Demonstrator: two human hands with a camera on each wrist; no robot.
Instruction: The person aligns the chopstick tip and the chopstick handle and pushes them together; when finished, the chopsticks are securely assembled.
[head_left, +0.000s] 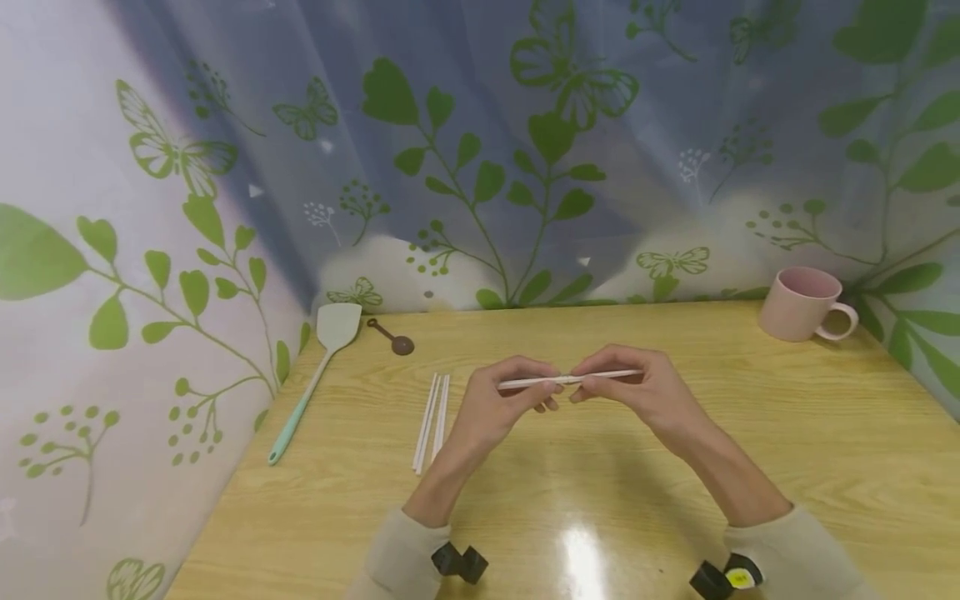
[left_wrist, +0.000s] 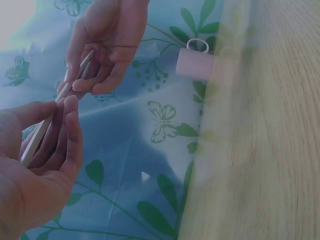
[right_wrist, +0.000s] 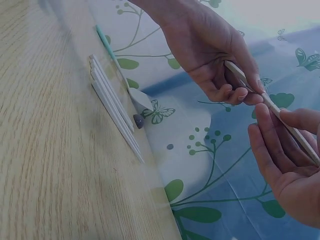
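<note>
In the head view, a slim white chopstick (head_left: pixel 521 383) is held level above the table between both hands; whether a second lies against it I cannot tell. My left hand (head_left: pixel 483 408) pinches its left part between thumb and fingers. The right part is pinched by my right hand (head_left: pixel 663 400), and the fingertips of both hands nearly meet at the middle. In the left wrist view the chopstick (left_wrist: pixel 36 142) runs slantwise across both palms. Several more white chopsticks (head_left: pixel 427 425) lie side by side on the table, left of my left hand.
A spatula (head_left: pixel 307 392) with a pale blade and green handle lies along the table's left side. Near the back edge is a small brown spoon (head_left: pixel 402 344). A pink mug (head_left: pixel 798 308) stands upright at the back right. Patterned curtain (head_left: pixel 465 250) borders the wooden table (head_left: pixel 810 433).
</note>
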